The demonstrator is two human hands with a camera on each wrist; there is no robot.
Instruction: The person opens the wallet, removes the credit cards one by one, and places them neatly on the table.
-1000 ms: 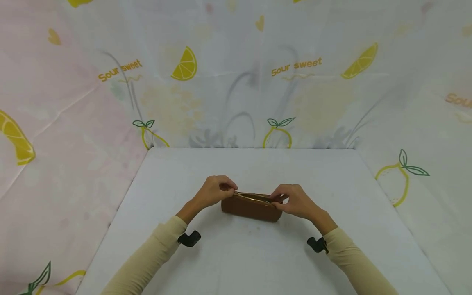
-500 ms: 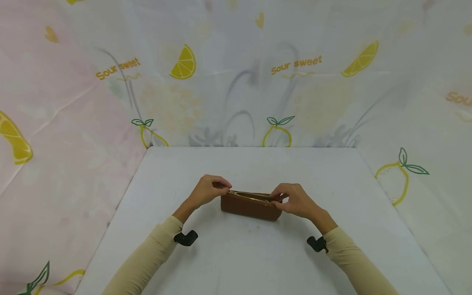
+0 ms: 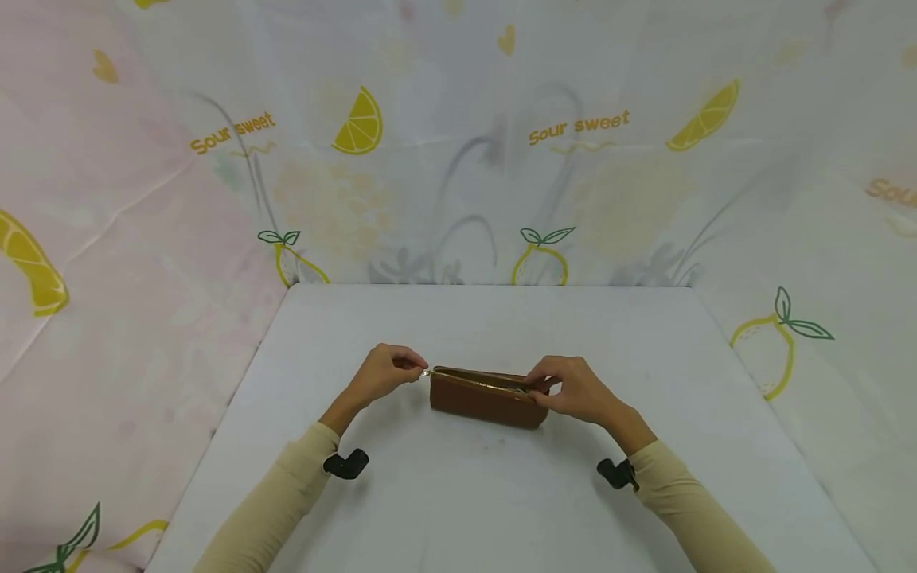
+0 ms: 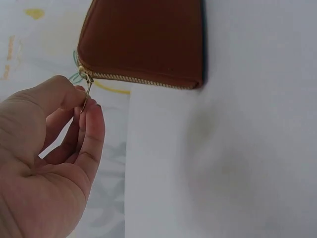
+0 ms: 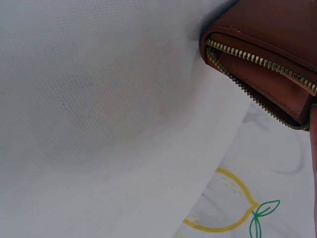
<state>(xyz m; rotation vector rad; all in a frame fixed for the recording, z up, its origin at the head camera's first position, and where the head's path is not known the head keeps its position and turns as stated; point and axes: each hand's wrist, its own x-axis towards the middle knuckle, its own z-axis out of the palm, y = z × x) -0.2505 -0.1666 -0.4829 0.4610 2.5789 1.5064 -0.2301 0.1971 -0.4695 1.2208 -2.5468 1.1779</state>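
A brown zip-around wallet (image 3: 487, 404) stands on its long edge on the white table, its zip uppermost. My left hand (image 3: 382, 372) pinches the small metal zip pull (image 4: 87, 96) at the wallet's upper left corner. Below that corner, in the left wrist view, the gold zip teeth (image 4: 133, 79) run closed down the short side. Along the top the zip gapes. At the right end my right hand (image 3: 575, 387) grips the wallet's top edge between thumb and fingers. In the right wrist view the teeth (image 5: 257, 60) stand apart, showing brown lining.
The white table (image 3: 458, 509) stretches around the wallet on all sides. Lemon-printed cloth (image 3: 444, 183) hangs behind it and along both sides. A black wrist-worn device (image 3: 347, 464) sits on the left sleeve and another black device (image 3: 616, 474) on the right.
My left hand has moved left along the wallet's top with the zip pull, from a little inside the edge to the left corner. The gap now reaches further left. My right hand stays put.
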